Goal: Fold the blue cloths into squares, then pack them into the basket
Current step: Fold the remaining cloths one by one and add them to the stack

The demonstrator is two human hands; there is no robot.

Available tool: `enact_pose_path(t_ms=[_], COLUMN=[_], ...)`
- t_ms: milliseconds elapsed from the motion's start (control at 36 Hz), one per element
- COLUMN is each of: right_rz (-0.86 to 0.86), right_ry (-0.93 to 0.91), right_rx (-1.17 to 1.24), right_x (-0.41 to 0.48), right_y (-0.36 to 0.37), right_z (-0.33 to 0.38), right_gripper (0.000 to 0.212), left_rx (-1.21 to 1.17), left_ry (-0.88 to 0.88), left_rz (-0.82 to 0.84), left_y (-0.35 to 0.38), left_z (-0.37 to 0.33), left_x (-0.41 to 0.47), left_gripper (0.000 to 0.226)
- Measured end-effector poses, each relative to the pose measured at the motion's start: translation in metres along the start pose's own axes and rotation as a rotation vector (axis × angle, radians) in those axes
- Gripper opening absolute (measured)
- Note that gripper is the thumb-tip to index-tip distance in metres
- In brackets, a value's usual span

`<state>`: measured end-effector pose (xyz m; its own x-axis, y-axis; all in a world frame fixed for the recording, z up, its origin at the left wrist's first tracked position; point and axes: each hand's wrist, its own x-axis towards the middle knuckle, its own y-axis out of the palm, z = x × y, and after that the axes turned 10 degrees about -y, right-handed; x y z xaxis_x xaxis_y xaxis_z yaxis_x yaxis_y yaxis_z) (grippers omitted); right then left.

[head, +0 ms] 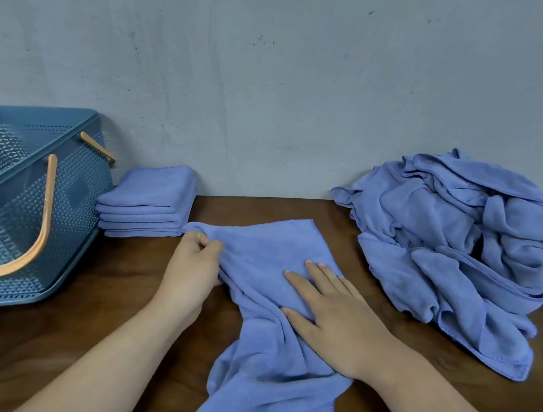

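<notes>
A blue cloth [267, 257] lies rumpled on the middle of the table, its near end trailing over the front edge. My left hand [191, 266] pinches the cloth's far left corner. My right hand [328, 312] lies flat on the cloth's middle with fingers straight. A stack of several folded blue squares [149, 202] sits by the wall, left of the cloth. The dark blue perforated basket [67, 199] with orange handles stands at the far left. A heap of unfolded blue cloths [465, 245] fills the right side.
The brown wooden table [107, 288] ends at a grey wall [279, 85] behind everything. Bare wood shows between the basket and my left arm, and between my right arm and the heap.
</notes>
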<state>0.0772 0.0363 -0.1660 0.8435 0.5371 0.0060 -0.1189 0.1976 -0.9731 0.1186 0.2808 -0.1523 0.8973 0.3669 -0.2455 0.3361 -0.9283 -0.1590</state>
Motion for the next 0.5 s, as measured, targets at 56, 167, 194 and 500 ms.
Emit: enact_pose_path(t_ms=[56, 167, 194, 500], right_rz=[0.009, 0.027, 0.032, 0.103], right_ry=[0.003, 0.026, 0.034, 0.134], right_rx=[0.009, 0.053, 0.053, -0.064], right_x=[-0.001, -0.004, -0.005, -0.011], right_y=[-0.002, -0.005, -0.005, -0.015], right_z=[0.001, 0.001, 0.000, 0.002], right_gripper=[0.080, 0.070, 0.069, 0.086], left_rx=[-0.017, 0.084, 0.154, 0.850], left_ry=[-0.053, 0.055, 0.075, 0.181], left_rz=[0.045, 0.037, 0.016, -0.254], left_y=[-0.001, -0.010, -0.013, -0.037], left_z=[0.001, 0.002, 0.002, 0.004], left_x=[0.004, 0.009, 0.009, 0.016], left_gripper=[0.026, 0.026, 0.027, 0.028])
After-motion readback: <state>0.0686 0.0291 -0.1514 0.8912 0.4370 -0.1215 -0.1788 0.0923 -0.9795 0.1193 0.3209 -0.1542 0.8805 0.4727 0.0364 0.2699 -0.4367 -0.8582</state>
